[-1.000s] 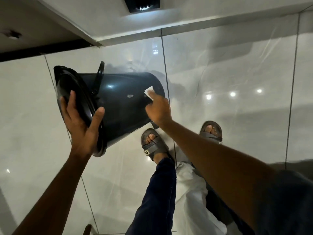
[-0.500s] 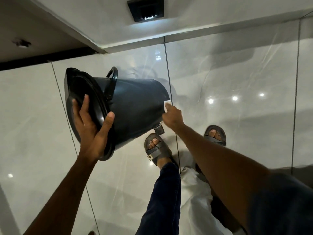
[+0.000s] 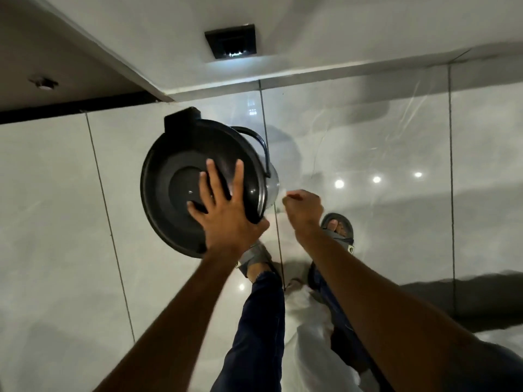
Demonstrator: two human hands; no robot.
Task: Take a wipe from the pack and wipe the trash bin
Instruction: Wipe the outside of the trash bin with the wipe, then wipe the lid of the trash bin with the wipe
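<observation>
A black round trash bin (image 3: 169, 176) with a lid and a wire handle stands tilted toward me, so I see mostly its lid. My left hand (image 3: 226, 213) lies spread on the lid with the thumb hooked round the rim, holding the bin. My right hand (image 3: 304, 209) is closed just right of the bin's side, pinching a white wipe (image 3: 283, 191) whose corner shows above the fingers. The wipe pack is not in view.
Glossy pale floor tiles (image 3: 396, 222) lie all around, with dark grout lines. My sandalled feet (image 3: 339, 227) stand just below the bin. A white wall base and a dark square vent (image 3: 230, 41) are at the top. White cloth hangs by my legs.
The bin has turned so its lid faces me instead of its side. My left hand has spread flatter on the lid. My right hand with the wipe has moved down off the bin's side.
</observation>
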